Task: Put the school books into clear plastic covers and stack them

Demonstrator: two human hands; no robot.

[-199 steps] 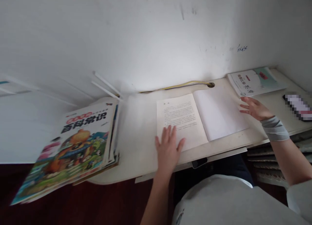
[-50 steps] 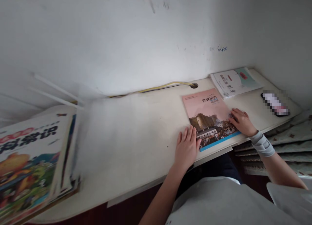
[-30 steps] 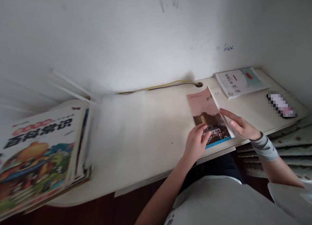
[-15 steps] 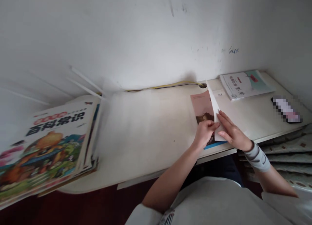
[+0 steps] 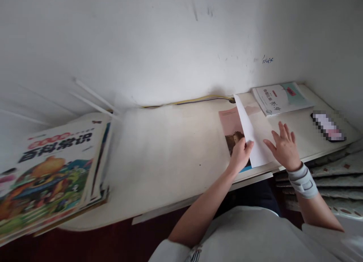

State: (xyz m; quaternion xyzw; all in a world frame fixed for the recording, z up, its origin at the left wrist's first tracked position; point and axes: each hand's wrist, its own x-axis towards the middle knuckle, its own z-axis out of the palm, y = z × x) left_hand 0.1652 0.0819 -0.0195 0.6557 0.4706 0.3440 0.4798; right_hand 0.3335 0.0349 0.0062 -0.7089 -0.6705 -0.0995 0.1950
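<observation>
On the tabletop (image 5: 159, 152), our left hand (image 5: 240, 155) pinches a raised white leaf (image 5: 259, 154) of the pink-covered softcover book (image 5: 229, 119), partly turned and not yet flat, while our right hand (image 5: 285, 148), fingers spread, holds nothing.

Head camera, facing forward and down
From just above the shirt (image 5: 244, 235), lower right, it takes in the desk (image 5: 159, 160) mid-frame and wall (image 5: 136, 46) across the top.
</observation>
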